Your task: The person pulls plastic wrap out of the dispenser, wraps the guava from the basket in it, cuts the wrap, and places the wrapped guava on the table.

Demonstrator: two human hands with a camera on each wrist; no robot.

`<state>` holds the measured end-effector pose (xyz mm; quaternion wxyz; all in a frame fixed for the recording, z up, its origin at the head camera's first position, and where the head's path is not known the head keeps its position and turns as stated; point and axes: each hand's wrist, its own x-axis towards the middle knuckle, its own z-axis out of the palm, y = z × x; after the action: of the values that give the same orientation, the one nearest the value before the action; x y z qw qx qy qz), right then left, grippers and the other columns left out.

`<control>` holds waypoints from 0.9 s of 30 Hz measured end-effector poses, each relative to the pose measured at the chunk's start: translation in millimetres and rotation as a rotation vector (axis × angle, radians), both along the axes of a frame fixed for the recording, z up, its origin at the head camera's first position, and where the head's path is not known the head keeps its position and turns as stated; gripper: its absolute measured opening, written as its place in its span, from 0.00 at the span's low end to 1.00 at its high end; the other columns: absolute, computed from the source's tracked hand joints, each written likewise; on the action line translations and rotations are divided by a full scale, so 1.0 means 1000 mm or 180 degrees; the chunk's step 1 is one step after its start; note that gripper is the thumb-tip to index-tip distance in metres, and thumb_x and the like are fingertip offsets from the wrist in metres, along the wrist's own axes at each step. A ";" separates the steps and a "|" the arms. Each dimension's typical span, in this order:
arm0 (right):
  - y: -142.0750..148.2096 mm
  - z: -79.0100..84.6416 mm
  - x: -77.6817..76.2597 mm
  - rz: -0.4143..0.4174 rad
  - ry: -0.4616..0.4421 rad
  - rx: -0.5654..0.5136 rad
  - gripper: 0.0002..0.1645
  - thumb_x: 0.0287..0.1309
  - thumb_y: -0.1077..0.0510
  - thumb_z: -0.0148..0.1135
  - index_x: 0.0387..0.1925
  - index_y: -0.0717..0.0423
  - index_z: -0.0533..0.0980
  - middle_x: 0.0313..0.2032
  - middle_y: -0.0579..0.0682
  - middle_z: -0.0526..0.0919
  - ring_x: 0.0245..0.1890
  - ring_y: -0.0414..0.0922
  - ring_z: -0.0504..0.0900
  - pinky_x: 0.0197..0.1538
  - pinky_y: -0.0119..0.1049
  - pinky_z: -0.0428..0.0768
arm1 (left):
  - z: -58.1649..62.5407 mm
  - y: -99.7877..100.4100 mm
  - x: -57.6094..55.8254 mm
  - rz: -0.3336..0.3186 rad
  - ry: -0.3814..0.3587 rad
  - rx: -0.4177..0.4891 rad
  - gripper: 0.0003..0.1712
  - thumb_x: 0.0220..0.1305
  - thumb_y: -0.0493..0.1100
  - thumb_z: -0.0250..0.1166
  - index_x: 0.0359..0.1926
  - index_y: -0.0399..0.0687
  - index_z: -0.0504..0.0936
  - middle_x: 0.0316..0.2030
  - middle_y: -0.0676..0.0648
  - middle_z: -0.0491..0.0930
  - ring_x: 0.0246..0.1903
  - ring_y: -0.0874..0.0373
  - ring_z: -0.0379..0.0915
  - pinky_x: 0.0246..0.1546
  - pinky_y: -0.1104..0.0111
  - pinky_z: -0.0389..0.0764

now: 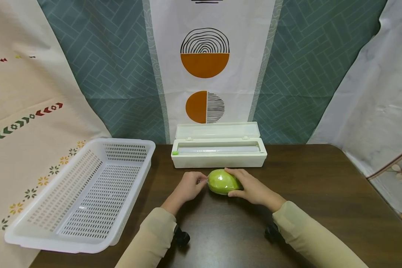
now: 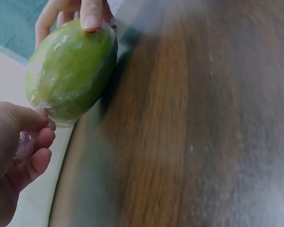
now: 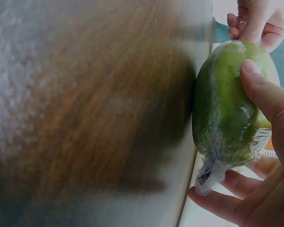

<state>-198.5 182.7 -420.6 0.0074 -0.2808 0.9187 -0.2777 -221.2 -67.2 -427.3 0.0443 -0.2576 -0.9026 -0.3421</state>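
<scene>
A shiny green fruit [image 1: 222, 181], oval like a mango, is wrapped in clear plastic film on the dark table. My left hand [image 1: 187, 188] pinches the gathered film at the fruit's left end; in the left wrist view crumpled film [image 2: 24, 146] shows between thumb and curled fingers. Around the other end, my right hand [image 1: 252, 186] holds the fruit, thumb on its near side and fingers on its far side. A twisted film tail [image 3: 210, 175] sticks out there, close to the right fingertips.
Behind the hands stands a white film dispenser box [image 1: 217, 161], lid raised, a roll [image 1: 217, 149] inside. A white slotted plastic basket [image 1: 80, 247] sits at the left of the table [image 1: 321, 193]. Patterned cloth [image 1: 120, 74] hangs along the back.
</scene>
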 end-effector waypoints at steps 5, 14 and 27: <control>-0.001 0.001 0.000 0.0003 0.0008 0.0002 0.48 0.51 0.45 0.68 0.70 0.48 0.57 0.60 0.58 0.68 0.58 0.53 0.72 0.58 0.52 0.72 | -0.002 0.002 -0.003 0.0217 -0.0355 0.0311 0.07 0.61 0.38 0.62 0.34 0.40 0.86 0.30 0.47 0.85 0.29 0.62 0.76 0.31 0.70 0.78; 0.000 0.000 0.000 -0.0029 -0.0011 0.0006 0.48 0.51 0.45 0.68 0.70 0.47 0.57 0.60 0.59 0.67 0.57 0.53 0.72 0.57 0.53 0.72 | -0.004 0.004 -0.002 0.0366 -0.1520 0.1241 0.08 0.62 0.36 0.60 0.37 0.32 0.81 0.29 0.41 0.80 0.22 0.58 0.77 0.23 0.66 0.82; -0.001 0.000 0.000 -0.0027 -0.0007 0.0022 0.48 0.51 0.45 0.67 0.70 0.49 0.57 0.61 0.59 0.67 0.58 0.53 0.71 0.58 0.52 0.72 | 0.006 -0.010 0.005 -0.0101 -0.0360 0.0039 0.22 0.51 0.33 0.69 0.48 0.44 0.75 0.48 0.44 0.76 0.50 0.49 0.72 0.52 0.54 0.73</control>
<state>-198.1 181.9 -421.1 0.0082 -0.2766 0.9208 -0.2748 -216.0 -77.1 -420.8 -0.0106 -0.2519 -0.8973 -0.3624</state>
